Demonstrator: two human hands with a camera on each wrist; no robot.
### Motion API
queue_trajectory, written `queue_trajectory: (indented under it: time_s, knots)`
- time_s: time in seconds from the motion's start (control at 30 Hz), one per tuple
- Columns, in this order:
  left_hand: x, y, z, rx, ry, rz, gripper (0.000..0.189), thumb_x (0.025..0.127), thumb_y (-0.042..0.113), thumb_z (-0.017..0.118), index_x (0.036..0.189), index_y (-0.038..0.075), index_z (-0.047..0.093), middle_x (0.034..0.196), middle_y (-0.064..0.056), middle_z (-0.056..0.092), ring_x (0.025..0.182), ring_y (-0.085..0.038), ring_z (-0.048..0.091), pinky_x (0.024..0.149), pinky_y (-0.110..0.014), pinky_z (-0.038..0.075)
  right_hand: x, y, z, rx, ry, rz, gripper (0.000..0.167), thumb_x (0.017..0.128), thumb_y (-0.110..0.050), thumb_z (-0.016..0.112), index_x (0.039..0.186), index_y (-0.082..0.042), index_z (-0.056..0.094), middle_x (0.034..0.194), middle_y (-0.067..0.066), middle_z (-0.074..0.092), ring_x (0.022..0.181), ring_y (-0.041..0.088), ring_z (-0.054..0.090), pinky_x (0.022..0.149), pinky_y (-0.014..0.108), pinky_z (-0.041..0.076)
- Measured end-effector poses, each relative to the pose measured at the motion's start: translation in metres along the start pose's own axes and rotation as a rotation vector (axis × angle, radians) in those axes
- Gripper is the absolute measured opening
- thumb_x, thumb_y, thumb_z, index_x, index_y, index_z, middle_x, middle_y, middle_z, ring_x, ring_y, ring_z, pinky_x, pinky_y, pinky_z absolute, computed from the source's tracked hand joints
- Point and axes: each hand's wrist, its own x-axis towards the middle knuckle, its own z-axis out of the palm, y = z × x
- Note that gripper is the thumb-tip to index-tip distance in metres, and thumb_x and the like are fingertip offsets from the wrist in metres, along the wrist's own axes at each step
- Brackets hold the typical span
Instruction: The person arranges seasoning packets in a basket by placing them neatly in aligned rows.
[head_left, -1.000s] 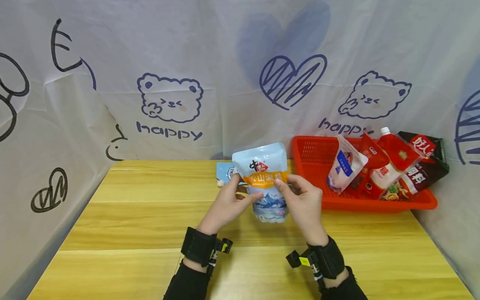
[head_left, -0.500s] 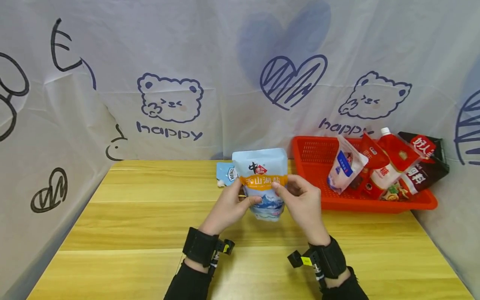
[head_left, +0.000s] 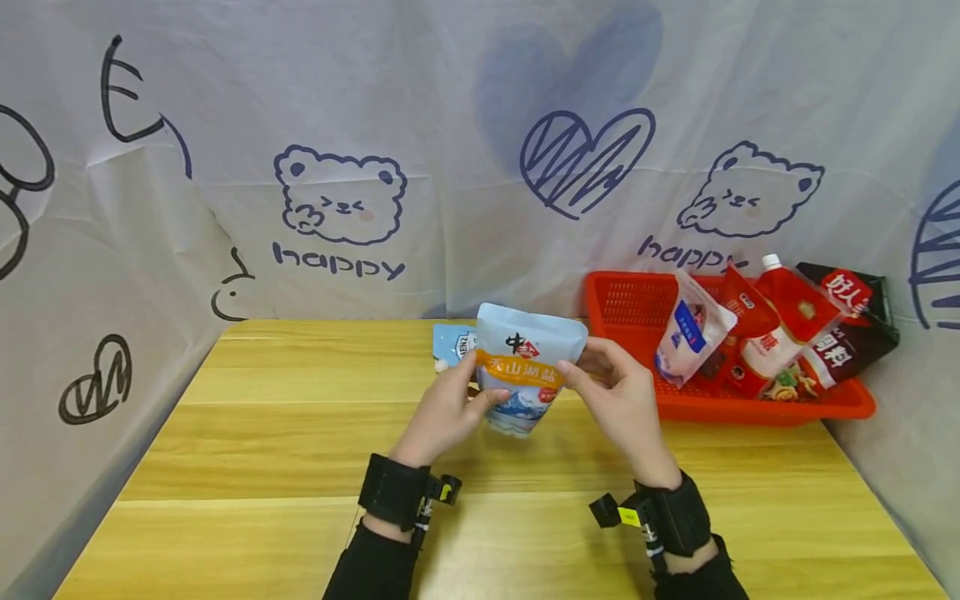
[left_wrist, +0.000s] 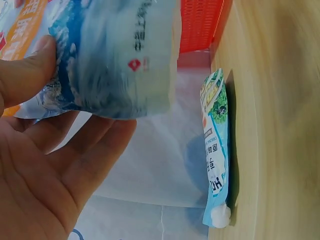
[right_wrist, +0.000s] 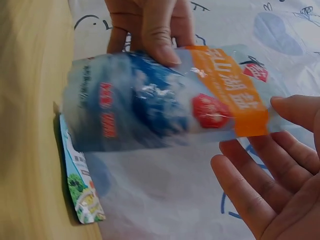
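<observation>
A light blue stand-up bag of salt (head_left: 517, 400) with an orange band is held tilted above the table in the head view, its bottom towards the left. My left hand (head_left: 444, 410) grips its left edge, thumb on the front and fingers behind. At the upper right edge, my right hand (head_left: 622, 404) pinches it between the thumb and the fingers behind. The right wrist view shows the right thumb (right_wrist: 295, 111) on the bag's front near the top. Behind the bag, a blue Heinz pouch (left_wrist: 216, 145) lies on the table, partly hidden in the head view.
A red plastic basket (head_left: 630, 287) stands at the back right. In it lean a white-and-purple pouch (head_left: 690, 333), a red packet (head_left: 750, 312), a red spouted pouch (head_left: 798, 308) and a black seasoning bag (head_left: 843, 342). A drawn-on white cloth (head_left: 450, 125) hangs behind the wooden table (head_left: 262, 467).
The salt bag has tilted, its top swinging right and its bottom left. My right hand has moved slightly to the right; the left hand has shifted little. The basket stays where it was.
</observation>
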Motion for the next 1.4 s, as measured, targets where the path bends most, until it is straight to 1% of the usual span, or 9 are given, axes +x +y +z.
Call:
queue_trajectory:
  time_s: [0.27,0.53,0.63,0.7,0.77,0.9,1.1,1.2,1.4]
  knots:
    - [0.0,-0.002,-0.001,0.058,0.02,0.012,0.036,0.096,0.015,0.074,0.13,0.01,0.063,0.118,-0.007,0.071,0.104,-0.022,0.069,0.09,-0.042,0.059,0.001,-0.005,-0.011,-0.059,-0.02,-0.01,0.032,0.095,-0.015,0.078,0.124,-0.003,0.07,0.113,0.012,0.074,0.092,0.014,0.07,0.079,0.021,0.06]
    - [0.0,-0.004,-0.001,0.12,-0.018,0.098,0.032,0.092,0.012,0.076,0.123,0.006,0.07,0.116,-0.007,0.069,0.109,-0.026,0.06,0.098,-0.046,0.053,0.003,-0.006,-0.016,-0.212,-0.274,0.021,0.028,0.096,-0.025,0.077,0.119,-0.009,0.076,0.112,0.011,0.077,0.095,0.025,0.073,0.08,0.044,0.063]
    - [-0.001,-0.004,0.0,0.101,-0.046,0.113,0.028,0.093,0.012,0.075,0.121,0.007,0.072,0.118,-0.007,0.068,0.112,-0.027,0.059,0.099,-0.047,0.051,0.004,-0.005,-0.014,-0.225,-0.301,-0.032,0.021,0.096,-0.023,0.077,0.112,-0.008,0.079,0.103,0.007,0.079,0.087,0.021,0.074,0.075,0.04,0.063]
    - [0.0,-0.003,0.001,0.089,-0.06,0.11,0.028,0.095,0.011,0.073,0.122,0.007,0.071,0.119,-0.008,0.068,0.113,-0.027,0.059,0.1,-0.047,0.051,0.003,-0.006,-0.012,-0.235,-0.268,-0.082,0.015,0.096,-0.019,0.077,0.104,-0.007,0.081,0.093,0.004,0.078,0.075,0.016,0.07,0.063,0.03,0.059]
    - [0.001,-0.002,0.003,0.081,-0.071,0.103,0.029,0.097,0.011,0.072,0.125,0.006,0.07,0.119,-0.008,0.067,0.112,-0.026,0.059,0.099,-0.046,0.052,0.003,-0.007,-0.011,-0.256,-0.222,-0.13,0.01,0.096,-0.016,0.077,0.098,-0.007,0.081,0.08,0.002,0.074,0.062,0.013,0.06,0.052,0.024,0.047]
    - [0.005,0.002,0.008,0.03,-0.087,0.048,0.034,0.1,0.013,0.068,0.133,0.005,0.063,0.119,-0.009,0.066,0.109,-0.024,0.061,0.096,-0.044,0.054,0.004,-0.01,-0.01,-0.305,-0.142,-0.203,0.009,0.095,-0.011,0.076,0.094,-0.004,0.081,0.072,0.003,0.069,0.054,0.012,0.05,0.046,0.022,0.033]
    - [0.013,0.01,0.014,-0.071,-0.022,-0.028,0.046,0.103,0.022,0.067,0.145,0.008,0.053,0.135,-0.009,0.062,0.122,-0.023,0.059,0.104,-0.045,0.051,0.008,-0.02,-0.018,-0.303,-0.021,-0.115,0.017,0.097,-0.017,0.075,0.1,-0.001,0.08,0.086,0.011,0.077,0.065,0.017,0.065,0.054,0.02,0.053]
    - [0.02,0.014,0.017,-0.046,0.026,0.016,0.049,0.104,0.027,0.066,0.147,0.009,0.052,0.139,-0.008,0.058,0.128,-0.023,0.056,0.109,-0.046,0.048,0.013,-0.024,-0.027,-0.303,0.022,-0.098,0.021,0.098,-0.018,0.074,0.104,0.001,0.078,0.091,0.013,0.078,0.071,0.021,0.071,0.059,0.02,0.057]
    - [0.034,0.018,0.031,0.026,0.165,0.137,0.055,0.103,0.02,0.067,0.149,0.0,0.045,0.142,-0.015,0.053,0.128,-0.031,0.054,0.11,-0.049,0.046,0.031,-0.035,-0.047,-0.323,0.113,-0.162,0.022,0.099,-0.015,0.074,0.105,0.006,0.078,0.095,0.017,0.077,0.073,0.004,0.067,0.064,0.012,0.054]
